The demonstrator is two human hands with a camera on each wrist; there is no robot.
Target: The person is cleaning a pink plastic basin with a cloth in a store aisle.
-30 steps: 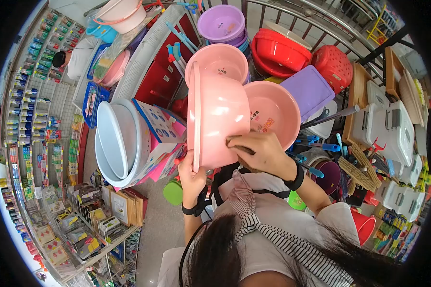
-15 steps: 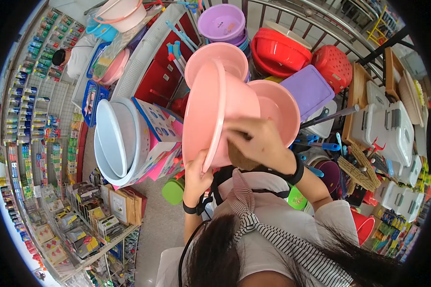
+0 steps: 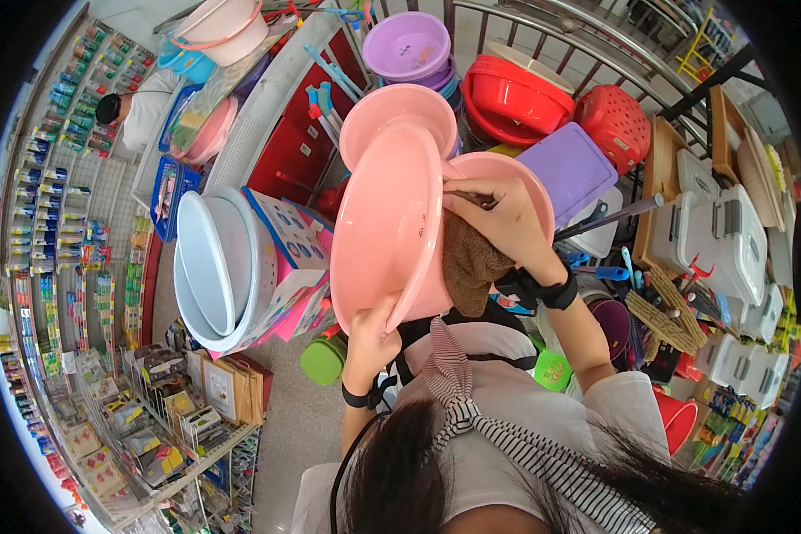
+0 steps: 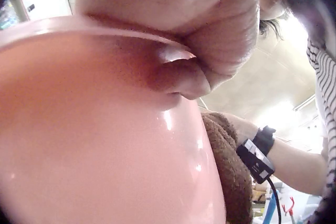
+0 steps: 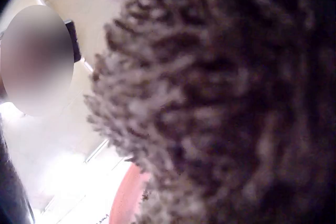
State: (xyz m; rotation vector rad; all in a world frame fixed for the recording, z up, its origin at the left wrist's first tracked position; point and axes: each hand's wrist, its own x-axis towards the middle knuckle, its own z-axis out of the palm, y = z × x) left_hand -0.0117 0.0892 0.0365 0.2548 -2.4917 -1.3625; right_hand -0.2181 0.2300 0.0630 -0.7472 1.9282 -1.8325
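The left hand [image 3: 371, 343] was found at the near edge of a pink basin [image 3: 378, 236], with the rim gripped between thumb and fingers. The forearm was extended from the near side, and a black band [image 3: 361, 397] was worn at the wrist. The right hand [image 3: 505, 218] was bent inward from the right, its back turned upward and its fingertips brought to the right part of the rim. A brown cloth [image 3: 473, 267] was held bunched beneath it; the exact placing of each finger could not be determined, as part of the grip was hidden by the hand and cloth.

The basin was held off the ground in front of the torso, on the near side of two similar basins: one far [image 3: 400, 111], the other to the right [image 3: 507, 165]. It was tilted on edge, its mouth turned left and upward, so that much of the interior was exposed. The plastic was noted as smooth and glossy, with bright reflections recorded on its surface in the left wrist view. Small dark print was seen inside, close to the right rim, but could not be read. The cloth was seen to have a rough, tufted pile and was hung along the basin's right outer side. Pale blue tubs [image 3: 206, 267] were stacked to the left.
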